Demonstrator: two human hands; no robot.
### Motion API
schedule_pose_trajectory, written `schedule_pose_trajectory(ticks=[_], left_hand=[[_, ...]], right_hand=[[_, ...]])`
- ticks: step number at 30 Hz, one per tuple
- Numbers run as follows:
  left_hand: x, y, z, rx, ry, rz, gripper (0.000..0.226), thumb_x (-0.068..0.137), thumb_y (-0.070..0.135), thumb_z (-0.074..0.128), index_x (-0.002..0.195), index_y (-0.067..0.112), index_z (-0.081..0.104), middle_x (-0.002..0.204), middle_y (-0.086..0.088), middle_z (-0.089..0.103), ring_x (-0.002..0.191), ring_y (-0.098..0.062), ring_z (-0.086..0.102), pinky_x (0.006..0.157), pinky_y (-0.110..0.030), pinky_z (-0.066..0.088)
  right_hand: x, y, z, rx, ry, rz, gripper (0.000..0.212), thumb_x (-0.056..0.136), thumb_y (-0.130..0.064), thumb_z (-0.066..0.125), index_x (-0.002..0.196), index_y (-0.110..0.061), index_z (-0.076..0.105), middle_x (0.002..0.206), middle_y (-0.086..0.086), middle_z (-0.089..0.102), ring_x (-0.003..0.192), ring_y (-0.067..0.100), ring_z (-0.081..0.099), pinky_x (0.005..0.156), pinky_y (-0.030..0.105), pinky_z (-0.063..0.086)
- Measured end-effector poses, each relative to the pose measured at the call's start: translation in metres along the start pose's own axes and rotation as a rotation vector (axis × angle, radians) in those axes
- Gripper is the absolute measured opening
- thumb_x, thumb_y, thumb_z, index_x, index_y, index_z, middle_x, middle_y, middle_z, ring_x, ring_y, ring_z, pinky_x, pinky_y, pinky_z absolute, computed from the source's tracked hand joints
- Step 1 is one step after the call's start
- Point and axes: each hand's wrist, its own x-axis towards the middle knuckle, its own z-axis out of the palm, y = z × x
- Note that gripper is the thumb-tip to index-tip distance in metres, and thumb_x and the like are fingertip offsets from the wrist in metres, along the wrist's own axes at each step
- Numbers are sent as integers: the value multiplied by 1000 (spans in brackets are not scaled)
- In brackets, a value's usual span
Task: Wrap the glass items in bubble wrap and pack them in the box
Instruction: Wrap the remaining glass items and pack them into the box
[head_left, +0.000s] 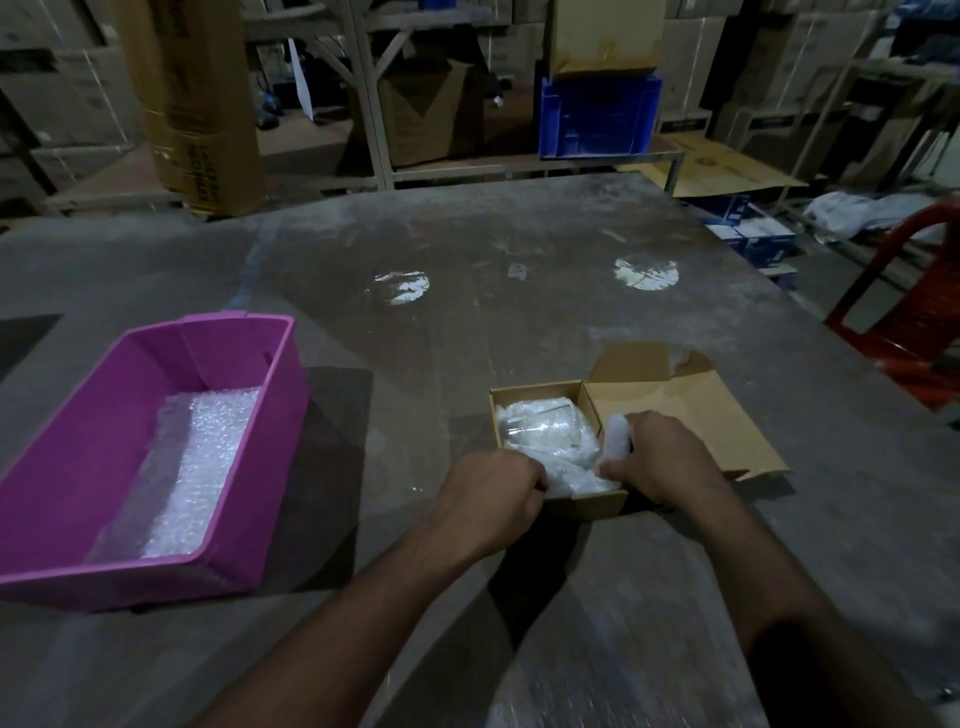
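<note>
A small brown cardboard box (535, 395) stands open on the grey table, its lid flap (685, 415) folded out to the right. Inside lies a glass item wrapped in bubble wrap (545, 436), filling most of the box. My left hand (493, 499) is at the box's near left corner, fingers curled onto the wrap's edge. My right hand (660, 457) is at the near right side and grips a bunched end of the bubble wrap (615, 439). Both hands' fingertips are partly hidden by the wrap.
A pink plastic bin (93, 499) holding a sheet of bubble wrap (202, 467) sits to the left. Two shiny tape patches (647, 273) mark the table's far half. A red plastic chair (904, 312) stands at the right edge. Shelves, cartons and a blue crate (597, 114) are behind.
</note>
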Motion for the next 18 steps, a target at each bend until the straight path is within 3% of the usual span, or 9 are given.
schedule_pose_trajectory(ticks=[4, 8, 11, 14, 18], left_hand=[[6, 9, 2, -114, 45, 54, 38, 97, 24, 50, 129, 32, 68, 127, 2, 71, 113, -22, 66, 87, -32, 51], [12, 18, 14, -156, -54, 83, 41, 92, 18, 47, 128, 26, 66, 125, -7, 69, 109, -30, 64, 80, -34, 49], [15, 17, 20, -129, -87, 71, 43, 90, 17, 46, 127, 28, 66, 124, -5, 69, 106, -30, 64, 77, -34, 49], [15, 16, 19, -109, -76, 94, 42, 92, 18, 48, 127, 30, 66, 122, -4, 69, 105, -28, 65, 77, -34, 50], [15, 17, 20, -140, -63, 101, 47, 93, 15, 51, 137, 29, 58, 130, -6, 66, 113, -26, 63, 79, -31, 45]], right_hand=[[5, -5, 8, -191, -5, -29, 29, 73, -46, 69, 94, -26, 67, 90, -1, 69, 71, 19, 54, 57, 27, 37], [7, -11, 11, -297, 32, -42, 31, 82, -44, 70, 105, -23, 71, 90, 1, 66, 75, 19, 51, 66, 26, 40], [8, -12, 11, -236, 9, -6, 30, 84, -46, 65, 104, -23, 67, 98, 0, 69, 77, 19, 52, 67, 28, 40], [8, -9, 3, -77, -4, 8, 31, 82, -46, 69, 99, -21, 60, 92, 0, 61, 82, 20, 52, 69, 30, 39], [6, -7, -7, 174, 110, 31, 40, 78, -27, 81, 110, -20, 58, 97, 1, 60, 88, 20, 55, 73, 30, 41]])
